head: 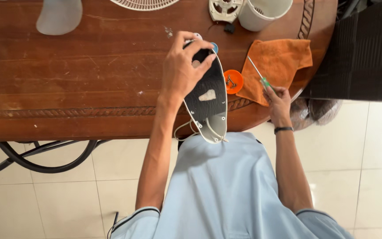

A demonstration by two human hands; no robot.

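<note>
My left hand (183,68) grips the far end of a white fan base (208,102), an oval shell with a black underside plate, which leans from the table edge toward my lap. A white cord (186,127) loops out of its near end. Over the orange cloth (279,62), my right hand (278,101) holds a screwdriver (258,73) with a green handle, its metal shaft pointing away over the cloth. A small orange cap (233,81) with screws in it sits between the base and the cloth.
The brown wooden table (76,75) carries a translucent fan blade (59,15), a white wire fan guard (144,3), a white motor part (224,9) and a white cylindrical housing (261,13). A dark chair (363,48) stands at right. Black metal table legs (36,157) show below.
</note>
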